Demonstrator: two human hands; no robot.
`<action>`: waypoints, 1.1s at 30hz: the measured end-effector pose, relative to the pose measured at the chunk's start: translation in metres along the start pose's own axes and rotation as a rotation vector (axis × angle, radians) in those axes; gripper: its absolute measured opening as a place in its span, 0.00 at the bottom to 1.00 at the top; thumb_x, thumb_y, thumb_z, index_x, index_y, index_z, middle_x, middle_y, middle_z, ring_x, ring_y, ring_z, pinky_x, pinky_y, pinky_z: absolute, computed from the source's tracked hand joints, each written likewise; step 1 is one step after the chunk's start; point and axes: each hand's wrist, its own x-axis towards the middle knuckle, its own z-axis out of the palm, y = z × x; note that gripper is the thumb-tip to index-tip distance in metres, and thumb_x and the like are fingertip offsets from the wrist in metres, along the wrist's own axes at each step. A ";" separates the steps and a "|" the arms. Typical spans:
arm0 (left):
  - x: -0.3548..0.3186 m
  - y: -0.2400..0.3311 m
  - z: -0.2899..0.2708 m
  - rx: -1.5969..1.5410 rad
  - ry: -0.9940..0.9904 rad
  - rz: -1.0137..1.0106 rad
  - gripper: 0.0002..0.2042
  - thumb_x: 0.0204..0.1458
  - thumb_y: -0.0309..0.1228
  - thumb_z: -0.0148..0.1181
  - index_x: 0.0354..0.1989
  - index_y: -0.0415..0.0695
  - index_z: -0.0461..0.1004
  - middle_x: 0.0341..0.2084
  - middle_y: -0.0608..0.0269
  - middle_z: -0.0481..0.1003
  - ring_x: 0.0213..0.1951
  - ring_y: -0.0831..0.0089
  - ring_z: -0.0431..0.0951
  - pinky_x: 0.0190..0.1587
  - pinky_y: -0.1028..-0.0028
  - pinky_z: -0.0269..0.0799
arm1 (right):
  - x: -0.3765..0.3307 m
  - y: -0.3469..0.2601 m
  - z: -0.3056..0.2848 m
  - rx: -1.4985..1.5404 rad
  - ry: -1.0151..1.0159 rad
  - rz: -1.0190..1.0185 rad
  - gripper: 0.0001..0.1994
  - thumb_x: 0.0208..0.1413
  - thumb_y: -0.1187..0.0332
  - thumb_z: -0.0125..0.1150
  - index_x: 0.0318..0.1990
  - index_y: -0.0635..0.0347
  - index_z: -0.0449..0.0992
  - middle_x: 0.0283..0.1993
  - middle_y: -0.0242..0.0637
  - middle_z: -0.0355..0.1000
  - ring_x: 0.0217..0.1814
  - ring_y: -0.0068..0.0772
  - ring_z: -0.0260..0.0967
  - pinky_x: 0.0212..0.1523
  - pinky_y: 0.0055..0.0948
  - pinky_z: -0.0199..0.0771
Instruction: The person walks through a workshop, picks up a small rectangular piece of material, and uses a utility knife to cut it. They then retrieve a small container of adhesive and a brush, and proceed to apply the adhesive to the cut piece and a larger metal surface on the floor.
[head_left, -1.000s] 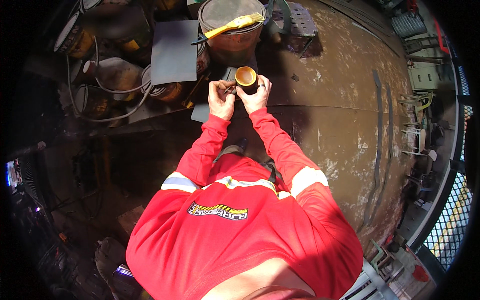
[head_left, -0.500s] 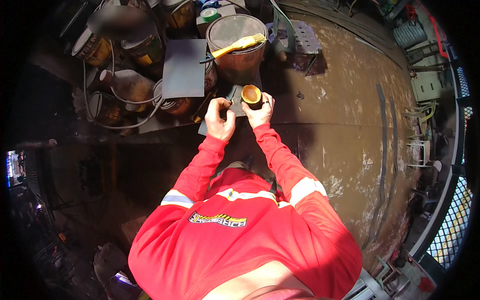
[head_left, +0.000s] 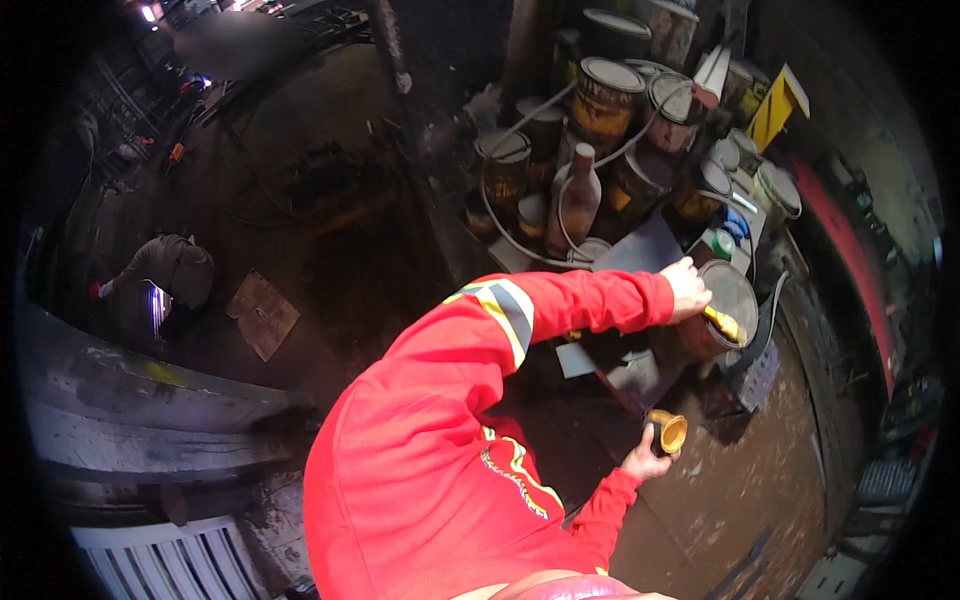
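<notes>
Head view. Work is judged to be at an early-to-middle stage: a small yellow cup (head_left: 668, 431) is held clear of the floor and a tool is being taken from, or dipped into, a large bucket (head_left: 728, 312); no transfer between the two can be seen.

The left hand (head_left: 687, 286), at the end of a red sleeve with a reflective band, is closed over the handle of a yellow-tipped brush or stirrer (head_left: 724, 325) resting across the bucket's rim. The bucket's contents appear dark; their level cannot be told.

The right hand (head_left: 645, 462) is wrapped about the cup, which is tilted with its mouth toward the camera, below the bucket and apart from it. Its inside is coated yellow; whether liquid remains cannot be told.

Behind the bucket, a cluster of lidded paint tins (head_left: 604, 95) is shown, with a brown bottle (head_left: 579, 198) standing upright among them and a pale hose (head_left: 520, 245) looped around. A grey flat sheet (head_left: 652, 248) lies just beside the bucket. The stained floor (head_left: 760, 480) carries everything.
</notes>
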 end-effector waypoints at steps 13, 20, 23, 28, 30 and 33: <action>-0.038 0.029 -0.052 -0.593 0.186 -0.268 0.10 0.50 0.35 0.51 0.34 0.42 0.68 0.24 0.52 0.73 0.28 0.52 0.74 0.35 0.58 0.67 | -0.044 -0.053 -0.111 -0.417 0.163 0.110 0.36 0.37 0.55 0.75 0.49 0.75 0.69 0.43 0.54 0.72 0.44 0.46 0.71 0.47 0.40 0.69; -0.109 0.056 -0.098 -0.818 0.162 -0.333 0.16 0.50 0.39 0.57 0.42 0.41 0.69 0.28 0.49 0.72 0.33 0.53 0.74 0.33 0.60 0.70 | -0.057 -0.085 -0.124 -0.392 0.150 0.140 0.33 0.33 0.61 0.78 0.46 0.72 0.71 0.45 0.49 0.73 0.45 0.43 0.72 0.49 0.38 0.70; -0.135 0.057 -0.044 -0.226 0.532 0.101 0.07 0.54 0.30 0.52 0.34 0.40 0.70 0.30 0.53 0.71 0.30 0.58 0.71 0.26 0.65 0.70 | -0.044 -0.082 -0.122 0.206 0.072 0.109 0.26 0.33 0.72 0.77 0.43 0.65 0.71 0.42 0.38 0.71 0.43 0.28 0.71 0.46 0.32 0.72; -0.160 0.149 0.064 -1.566 -0.169 -0.297 0.06 0.56 0.30 0.55 0.36 0.42 0.66 0.20 0.74 0.64 0.19 0.87 0.59 0.21 0.84 0.54 | -0.143 -0.099 -0.199 -0.084 0.427 0.130 0.29 0.31 0.67 0.77 0.43 0.61 0.70 0.42 0.37 0.70 0.44 0.30 0.69 0.47 0.30 0.70; -0.151 0.251 0.101 -1.623 -0.293 -0.206 0.06 0.54 0.26 0.56 0.36 0.43 0.65 0.20 0.73 0.64 0.18 0.86 0.61 0.20 0.84 0.56 | -0.175 -0.108 -0.279 -0.295 0.534 0.114 0.27 0.31 0.66 0.76 0.42 0.60 0.70 0.39 0.38 0.70 0.43 0.34 0.70 0.46 0.32 0.70; -0.181 0.358 0.148 -1.540 -0.463 -0.047 0.06 0.52 0.24 0.58 0.35 0.43 0.66 0.20 0.71 0.67 0.16 0.85 0.62 0.17 0.83 0.57 | -0.259 -0.123 -0.350 -0.377 0.725 0.194 0.27 0.32 0.67 0.76 0.42 0.60 0.70 0.40 0.38 0.69 0.43 0.35 0.69 0.46 0.32 0.70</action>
